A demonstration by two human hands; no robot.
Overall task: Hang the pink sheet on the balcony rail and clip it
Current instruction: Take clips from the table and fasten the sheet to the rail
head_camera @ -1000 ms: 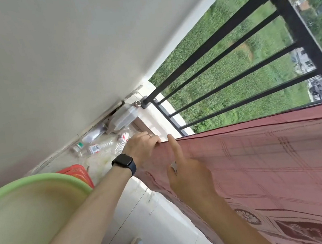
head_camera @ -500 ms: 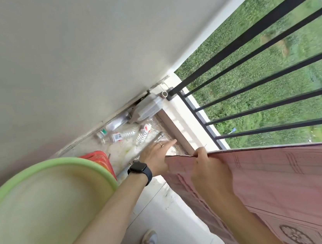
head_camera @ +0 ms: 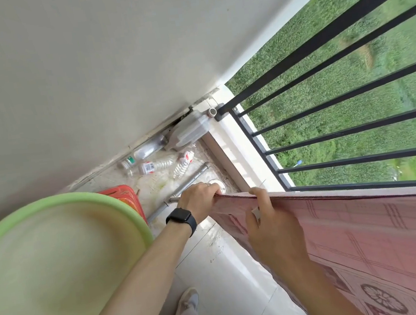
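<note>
The pink patterned sheet (head_camera: 363, 237) hangs over the black balcony rail (head_camera: 362, 185), covering it at the lower right. My left hand (head_camera: 198, 195), with a black watch on the wrist, grips the sheet's end corner at the top edge. Just to its right, my right hand (head_camera: 270, 228) pinches the top fold of the sheet, and a small pale object shows between its fingers; I cannot tell what it is. Bare black bars (head_camera: 338, 99) run on past the sheet's end toward the wall.
A green basin (head_camera: 59, 214) fills the lower left, close to the camera. A red basket (head_camera: 125, 196) stands behind it. Several empty plastic bottles (head_camera: 160, 163) and a metal pipe (head_camera: 189, 183) lie on the floor by the wall corner. My foot (head_camera: 190, 300) is on the white tiles.
The view has swung left and down toward the corner. My left hand went from flat to gripping the sheet's corner. My right hand moved from pointing on the cloth to pinching its top edge.
</note>
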